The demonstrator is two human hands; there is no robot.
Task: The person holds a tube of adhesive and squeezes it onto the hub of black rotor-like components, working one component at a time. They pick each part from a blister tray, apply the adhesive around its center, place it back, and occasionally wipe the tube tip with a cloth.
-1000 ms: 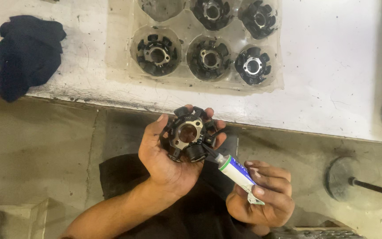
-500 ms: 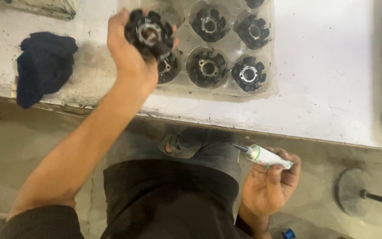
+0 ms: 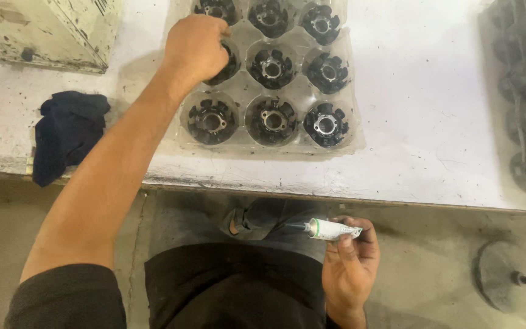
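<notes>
With the left hand (image 3: pixel 195 49) gripping the black stator core (image 3: pixel 223 64) over its clear tray (image 3: pixel 354 131) pocket, upper centre, seat it level, while right-hand fingers (image 3: pixel 343 247) clasp the adhesive tube (image 3: pixel 331 229) clear.

a clear tray (image 3: pixel 355 144) sits on the counter (image 3: pixel 433 91), holding round metal parts in its cups, three per row. the left hand (image 3: pixel 195 47) rests on the part (image 3: pixel 225 66) in the middle row's left cup. a cloth (image 3: pixel 65 134) lies left of the tray. the right hand (image 3: pixel 349 268) holds a tube (image 3: pixel 331 229) below the counter edge, over the lap
</notes>
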